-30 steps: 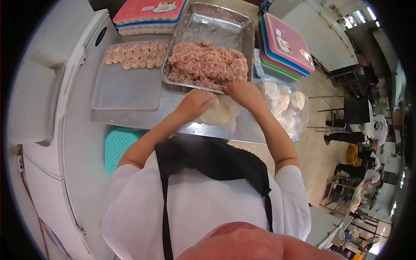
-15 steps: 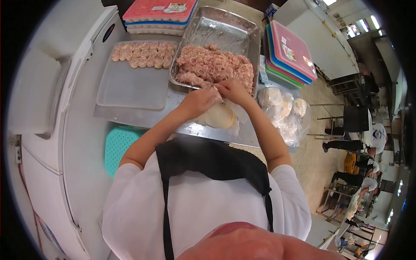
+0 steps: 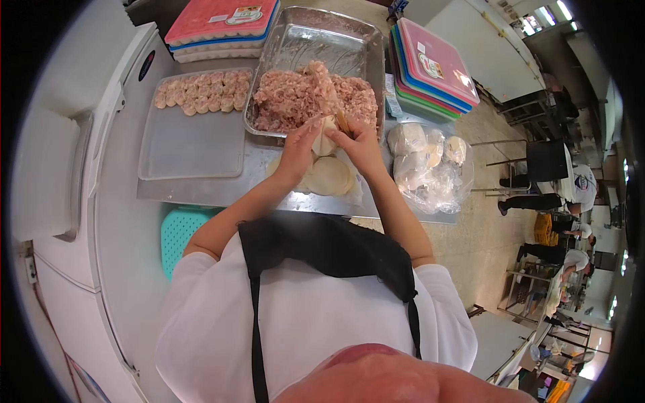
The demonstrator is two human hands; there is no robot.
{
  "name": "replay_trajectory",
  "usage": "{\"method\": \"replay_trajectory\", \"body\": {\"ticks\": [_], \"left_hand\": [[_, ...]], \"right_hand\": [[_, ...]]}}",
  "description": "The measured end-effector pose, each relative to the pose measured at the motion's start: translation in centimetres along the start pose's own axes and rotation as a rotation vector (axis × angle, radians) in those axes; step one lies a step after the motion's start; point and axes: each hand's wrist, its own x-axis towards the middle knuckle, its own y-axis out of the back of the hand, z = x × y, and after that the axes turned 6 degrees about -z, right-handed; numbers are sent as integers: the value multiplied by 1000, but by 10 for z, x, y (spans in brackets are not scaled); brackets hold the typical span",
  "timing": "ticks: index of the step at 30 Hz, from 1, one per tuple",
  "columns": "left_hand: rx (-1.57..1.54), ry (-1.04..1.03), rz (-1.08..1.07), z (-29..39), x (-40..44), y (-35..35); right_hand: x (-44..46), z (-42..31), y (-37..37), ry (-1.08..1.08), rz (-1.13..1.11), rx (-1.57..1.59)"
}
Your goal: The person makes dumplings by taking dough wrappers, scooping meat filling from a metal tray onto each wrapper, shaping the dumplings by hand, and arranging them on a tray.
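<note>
My left hand (image 3: pixel 300 153) is closed on a round pale dumpling wrapper (image 3: pixel 324 140), cupped just in front of the metal tray. A thin wooden-coloured stick (image 3: pixel 342 122) is pinched in my right hand (image 3: pixel 361 148), close beside the wrapper; its far end is hard to make out. Beyond both hands, ground meat filling (image 3: pixel 285 101) covers the near half of the deep metal tray (image 3: pixel 269 50), with a ridge standing up in its middle. Below my hands, a stack of round wrappers (image 3: pixel 329 178) lies on the metal table on plastic film.
On the left, a plastic tray (image 3: pixel 191 151) carries rows of filled dumplings (image 3: pixel 205 91). Lidded boxes (image 3: pixel 222 23) are stacked behind it, and coloured lids (image 3: pixel 437 67) at right. Bagged wrappers (image 3: pixel 430 168) sit on the right. A turquoise basket (image 3: pixel 181 235) is below the table.
My hands have separated slightly, and a wrapper and the stick now show between them. The filling has been pushed up into a ridge. The whole view has shifted a little.
</note>
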Motion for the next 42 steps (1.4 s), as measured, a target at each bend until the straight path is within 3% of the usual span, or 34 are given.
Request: {"method": "replay_trajectory", "body": {"ticks": [2,4,6,8,11,13,16,19,22,25,28,31,32,38,41,42], "left_hand": [[-103,138,28,12,-4,2],[316,-93,21,15,-5,18],[268,-149,57,20,0,35],[-249,-22,133,27,15,49],[-431,92,124,31,27,59],[-428,62,175,20,38,58],[-439,-44,247,22,52,60],[-317,-160,263,49,51,60],[-210,-216,232,64,51,71],[-222,-249,225,73,49,80],[-230,-299,249,75,43,91],[-278,-299,396,69,37,100],[-304,-285,462,64,36,102],[-484,-101,297,33,52,74],[-704,-5,239,50,59,24],[-763,-21,191,59,63,17]], "right_hand": [[-4,4,0,6,19,0],[-9,8,7,-28,11,-26],[-16,22,18,-29,15,-96],[-21,22,28,-63,14,-141],[-25,5,37,-122,0,-167],[-20,3,42,-102,-12,-182],[-9,0,55,-155,-25,-361],[-7,-14,61,6,-63,-659],[11,-25,61,96,-257,-1078],[40,-7,36,8,-315,-1279],[36,11,3,161,-414,-1228],[31,11,5,65,-371,-942],[33,17,15,141,-386,-792],[38,-4,26,-183,-246,-21],[45,-4,18,-163,-160,113],[44,-3,13,-114,-143,21]]}}
